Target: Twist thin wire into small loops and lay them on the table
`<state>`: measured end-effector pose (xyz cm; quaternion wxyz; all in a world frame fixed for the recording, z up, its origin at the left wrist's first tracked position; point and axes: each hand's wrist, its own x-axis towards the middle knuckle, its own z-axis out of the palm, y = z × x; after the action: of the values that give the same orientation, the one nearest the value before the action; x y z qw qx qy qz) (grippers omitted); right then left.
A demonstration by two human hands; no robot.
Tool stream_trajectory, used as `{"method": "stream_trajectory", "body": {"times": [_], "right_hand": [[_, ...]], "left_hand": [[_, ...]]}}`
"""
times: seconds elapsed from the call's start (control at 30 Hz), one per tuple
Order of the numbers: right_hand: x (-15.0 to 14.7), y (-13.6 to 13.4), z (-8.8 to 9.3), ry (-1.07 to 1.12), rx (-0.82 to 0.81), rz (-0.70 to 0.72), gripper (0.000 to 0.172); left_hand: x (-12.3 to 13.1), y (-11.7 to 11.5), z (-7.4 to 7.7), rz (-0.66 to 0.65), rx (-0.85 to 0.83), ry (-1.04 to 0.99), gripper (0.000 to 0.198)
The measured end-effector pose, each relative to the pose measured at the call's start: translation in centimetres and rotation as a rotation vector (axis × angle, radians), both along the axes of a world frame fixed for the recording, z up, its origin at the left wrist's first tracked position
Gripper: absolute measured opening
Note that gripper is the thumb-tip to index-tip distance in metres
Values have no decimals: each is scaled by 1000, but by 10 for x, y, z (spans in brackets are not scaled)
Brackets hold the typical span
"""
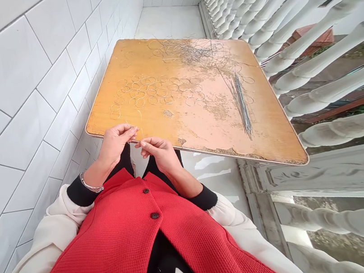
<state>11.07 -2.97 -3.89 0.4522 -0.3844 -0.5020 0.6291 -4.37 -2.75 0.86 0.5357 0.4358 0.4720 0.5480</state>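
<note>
Left hand (115,144) and right hand (158,151) each pinch the wire (135,135) at the table (200,124) edge: light, springy, probably best gripped near its ends.

I see the left hand (117,142) and right hand (159,152) close together, both pinching a thin wire (135,135) (too fine to trace) at the worn table (270,134) edge, wire rings (154,90) just beyond them, straight wires (241,104) well right of the right hand.
</note>
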Motion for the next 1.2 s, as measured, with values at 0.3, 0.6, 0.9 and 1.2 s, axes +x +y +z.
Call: {"method": "stream_trajectory", "body": {"times": [0.3, 0.6, 0.9, 1.2], "right_hand": [[-15, -3, 6, 241, -48, -83, 24], [-11, 6, 12, 361, -151, 2, 24], [-2, 14, 15, 205, -50, 52, 32], [8, 26, 18, 11, 47, 127, 36]], "left_hand": [[0, -2, -2, 20, 32, -9, 25], [-3, -3, -1, -27, 54, 45, 20], [-9, -4, 5, -80, 57, 165, 16], [-14, -7, 13, -139, 30, 217, 14]]}}
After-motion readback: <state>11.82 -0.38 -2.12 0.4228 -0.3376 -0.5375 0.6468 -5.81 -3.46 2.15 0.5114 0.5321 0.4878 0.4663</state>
